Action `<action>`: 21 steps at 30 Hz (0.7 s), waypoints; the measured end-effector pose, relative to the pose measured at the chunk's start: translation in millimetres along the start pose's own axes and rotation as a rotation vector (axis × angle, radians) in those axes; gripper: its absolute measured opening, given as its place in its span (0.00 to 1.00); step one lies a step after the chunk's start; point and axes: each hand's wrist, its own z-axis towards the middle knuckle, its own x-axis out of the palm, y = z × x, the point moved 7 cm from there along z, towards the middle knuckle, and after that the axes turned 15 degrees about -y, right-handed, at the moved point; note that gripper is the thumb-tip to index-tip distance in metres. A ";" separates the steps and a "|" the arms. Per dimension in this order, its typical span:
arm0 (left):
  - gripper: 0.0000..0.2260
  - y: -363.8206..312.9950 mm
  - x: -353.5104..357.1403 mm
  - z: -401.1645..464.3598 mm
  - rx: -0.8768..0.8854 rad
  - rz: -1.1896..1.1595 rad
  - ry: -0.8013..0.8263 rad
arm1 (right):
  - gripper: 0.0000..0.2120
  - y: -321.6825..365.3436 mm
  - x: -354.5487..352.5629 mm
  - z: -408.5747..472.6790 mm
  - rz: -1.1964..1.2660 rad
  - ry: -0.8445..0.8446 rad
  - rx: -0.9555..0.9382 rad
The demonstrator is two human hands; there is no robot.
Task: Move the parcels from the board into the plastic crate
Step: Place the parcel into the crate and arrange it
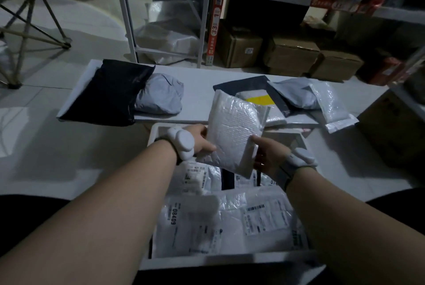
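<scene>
We hold a white bubble mailer [236, 133] in both hands, lifted above the far end of the plastic crate [230, 259] and tilted, its upper edge overlapping our view of the board [197, 87]. Our left hand [202, 140] grips its left edge, fingers [208, 147] curled round it; our right hand [266, 156] pinches the lower right corner, thumb on top. Each wrist carries a white strapped device [182, 144].

Below the mailer, the crate sits just in front of us and is already packed with white labelled parcels [230, 218], one printed 08409, with a dark gap between some of them.

Beyond the crate the white board lies across the floor. On its left end rests a black bag [112, 94] with a grey poly bag [161, 96] touching its right side. On the right end lie a dark grey flat mailer [243, 82], a parcel with a yellow label [261, 99] partly hidden behind the one we hold, another grey bag [296, 94], and a clear bubble pouch [333, 107] overhanging the board's edge.

Further back stand metal shelving [128, 13] with wrapped bundles on the floor beneath, brown cartons [289, 55] stacked under the shelves to the right, and a folding stand [30, 32] at the left.
</scene>
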 end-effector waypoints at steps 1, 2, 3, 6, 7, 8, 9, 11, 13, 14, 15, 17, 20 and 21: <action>0.17 2.6 3.2 -4.1 -0.007 0.013 -0.003 | 0.05 -6.1 -4.6 -3.1 -0.002 0.012 0.004; 0.16 6.2 1.2 -5.3 -0.011 0.003 -0.009 | 0.03 -9.9 -4.3 -4.1 -0.012 0.013 0.008; 0.15 6.5 5.6 -9.9 -0.021 -0.005 -0.006 | 0.03 -17.0 -9.9 -4.9 -0.011 0.018 0.015; 0.12 14.0 11.4 -15.2 -0.057 0.008 -0.017 | 0.07 -29.6 -16.6 -9.1 -0.020 0.039 0.036; 0.11 15.8 15.9 -17.7 -0.067 0.016 -0.013 | 0.09 -35.8 -20.4 -7.3 -0.029 0.036 0.047; 0.11 17.5 22.5 -21.0 -0.077 0.025 -0.004 | 0.09 -40.7 -25.1 -7.7 -0.033 0.028 0.063; 0.11 18.4 27.3 -23.4 -0.082 0.040 0.003 | 0.09 -45.3 -29.2 -4.3 -0.053 0.014 0.068; 0.11 20.9 36.8 -26.7 -0.083 0.078 0.020 | 0.08 -52.7 -33.8 0.0 -0.109 -0.001 0.072; 0.12 20.6 45.5 -30.5 -0.065 0.126 0.048 | 0.08 -57.2 -35.7 2.0 -0.154 -0.003 0.071; 0.12 22.9 49.9 -31.7 -0.056 0.156 0.056 | 0.07 -59.8 -36.4 2.6 -0.177 -0.001 0.070; 0.12 23.3 53.6 -32.2 -0.042 0.178 0.065 | 0.06 -61.2 -37.6 3.9 -0.197 -0.009 0.058; 0.10 28.4 60.0 -34.6 -0.052 0.225 0.049 | 0.04 -67.3 -39.3 7.1 -0.221 -0.006 0.054; 0.08 31.2 62.4 -37.6 -0.055 0.284 0.014 | 0.08 -72.8 -41.0 10.2 -0.251 0.008 0.059; 0.06 31.4 63.7 -37.3 -0.062 0.293 -0.004 | 0.08 -74.5 -43.2 10.9 -0.255 0.012 0.061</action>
